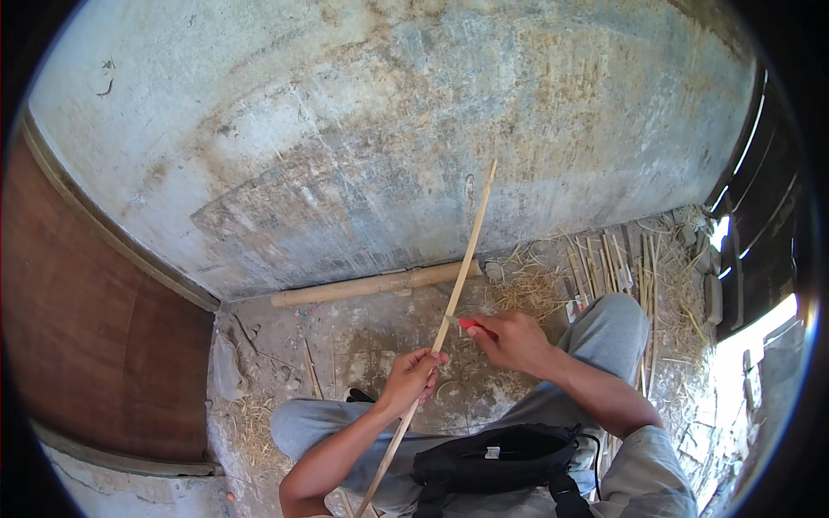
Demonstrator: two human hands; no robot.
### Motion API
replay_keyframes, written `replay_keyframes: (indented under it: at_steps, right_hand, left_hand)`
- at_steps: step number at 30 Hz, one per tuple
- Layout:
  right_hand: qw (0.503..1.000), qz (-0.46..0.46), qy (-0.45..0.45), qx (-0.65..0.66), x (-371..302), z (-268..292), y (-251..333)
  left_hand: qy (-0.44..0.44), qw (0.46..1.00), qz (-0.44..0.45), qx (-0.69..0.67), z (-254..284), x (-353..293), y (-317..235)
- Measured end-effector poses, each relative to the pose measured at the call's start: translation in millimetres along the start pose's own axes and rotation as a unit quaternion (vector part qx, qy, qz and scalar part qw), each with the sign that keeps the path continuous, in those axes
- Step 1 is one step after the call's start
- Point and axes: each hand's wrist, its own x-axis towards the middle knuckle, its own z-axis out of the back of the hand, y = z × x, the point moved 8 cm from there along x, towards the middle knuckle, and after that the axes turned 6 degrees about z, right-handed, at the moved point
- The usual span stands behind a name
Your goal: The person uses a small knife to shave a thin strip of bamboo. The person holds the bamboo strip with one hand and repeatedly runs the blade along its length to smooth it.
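A long, pale bamboo strip (pixel 468 253) runs slantwise in front of me, its far end raised toward the wall and its near end passing beside my left forearm. My left hand (pixel 413 377) is closed around it near the middle. In my right hand (pixel 515 342) is a knife with a red handle (pixel 473 325). Its short blade (pixel 453 320) meets the strip just beyond my left fingers; whether it cuts in cannot be made out.
A thick bamboo pole (pixel 380 287) lies along the base of the stained wall (pixel 363 155). Bamboo sticks (pixel 604 263) and curly shavings (pixel 531 289) cover the floor at the right. A black waist bag (pixel 496 462) rests on my lap. A brown panel (pixel 104 328) stands left.
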Motion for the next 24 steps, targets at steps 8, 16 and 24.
replay_keyframes:
  at_steps: [8,16,24]
  right_hand:
    - [0.997,0.042,-0.032,-0.059,-7.8,-6.8,12.7]
    - [0.995,0.056,-0.047,-0.069,-7.3,-4.1,15.8]
    - [0.985,0.092,-0.079,-0.120,-5.8,-1.5,19.2]
  left_hand:
    - [0.009,1.000,-0.002,-0.006,-1.9,-1.3,5.5]
    - [-0.027,0.996,-0.044,0.073,-1.6,-0.8,10.0]
    - [-0.138,0.939,-0.182,0.257,1.8,-15.1,-8.3]
